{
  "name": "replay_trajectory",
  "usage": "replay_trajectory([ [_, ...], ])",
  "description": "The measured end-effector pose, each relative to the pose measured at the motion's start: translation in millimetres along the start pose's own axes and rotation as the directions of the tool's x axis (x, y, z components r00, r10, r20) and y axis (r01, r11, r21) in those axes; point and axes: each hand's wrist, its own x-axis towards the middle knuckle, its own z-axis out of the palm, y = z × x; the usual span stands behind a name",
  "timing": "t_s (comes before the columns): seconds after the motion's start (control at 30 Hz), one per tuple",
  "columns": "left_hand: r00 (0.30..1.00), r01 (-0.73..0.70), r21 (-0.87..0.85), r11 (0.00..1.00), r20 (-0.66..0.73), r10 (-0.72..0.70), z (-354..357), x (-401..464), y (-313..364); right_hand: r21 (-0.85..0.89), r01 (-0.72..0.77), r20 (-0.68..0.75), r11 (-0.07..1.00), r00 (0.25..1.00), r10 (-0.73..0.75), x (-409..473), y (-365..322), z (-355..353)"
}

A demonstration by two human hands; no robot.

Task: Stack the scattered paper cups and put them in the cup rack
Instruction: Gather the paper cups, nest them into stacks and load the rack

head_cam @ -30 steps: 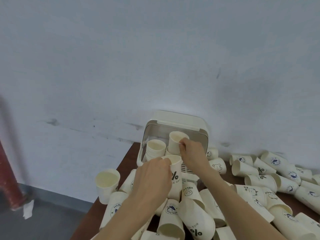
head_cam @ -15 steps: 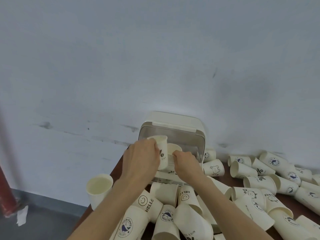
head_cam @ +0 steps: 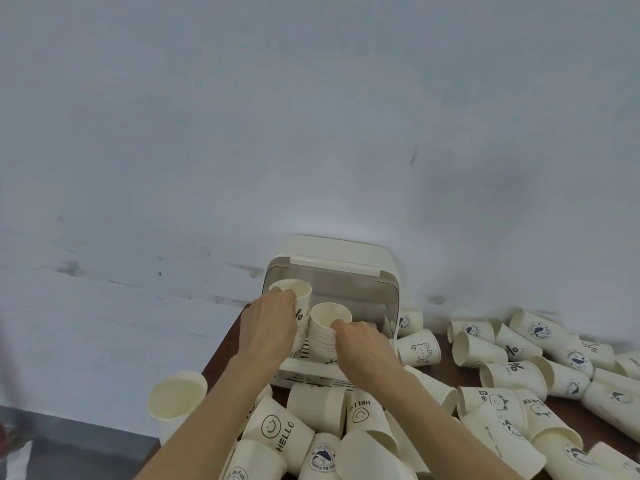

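Here, at centre frame, a cream plastic cup rack (head_cam: 332,258) with a raised translucent lid stands on a dark brown table (head_cam: 450,374), its back against a pale blue-grey wall (head_cam: 311,116). Two stacks of cream paper cups stand upright inside the rack, side by side and almost touching. The left hand (head_cam: 268,327) is wrapped round the left stack (head_cam: 300,306), its fingers curled about the top cup, which bears a dark percent sign. The right hand (head_cam: 363,344) holds the right stack (head_cam: 327,327), thumb at the rim of the top cup and fingers curled about the far side; how firmly it grips cannot be told. Both forearms enter from the lower edge of the frame.

Loose cups lie scattered across the lower and right parts of the frame, most on their sides and many overlapping. Just below the rack lies a cup printed with a smiley face and "HELLO" (head_cam: 277,433); to the right of the rack lies a cup with a small bear drawing (head_cam: 419,348). At lower left a plain cream cup (head_cam: 176,403) stands upright at the table's left edge, mouth open to the camera. A grey floor (head_cam: 69,459) shows in the lower left corner.
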Motion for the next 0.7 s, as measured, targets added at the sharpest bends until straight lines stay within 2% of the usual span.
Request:
replay_trajectory([
  [0.13, 0.991, 0.008, 0.056, 0.998, 0.132, -0.015, 11, -8, -2, 0.006, -0.004, 0.015, 1.000, 1.000, 0.004, -2, -3, 1],
  [0.23, 0.985, 0.005, 0.060, 0.998, 0.173, -0.015, 14, -16, 0, 0.007, -0.002, 0.017, 1.000, 1.000, 0.001, -3, -3, 3],
  [0.37, 0.987, 0.004, 0.009, 1.000, 0.158, -0.006, 8, -28, 8, 0.053, -0.006, -0.015, 0.999, 1.000, 0.007, -13, -2, 0],
  [0.53, 0.990, -0.007, -0.144, 0.990, 0.137, 0.027, -15, -58, 26, 0.153, -0.005, -0.114, 0.988, 0.993, 0.023, -50, -3, -20],
  [0.7, 0.984, -0.039, -0.225, 0.974, 0.159, 0.076, -41, -97, 48, 0.218, -0.047, -0.179, 0.975, 0.980, 0.088, -95, 3, -31],
])
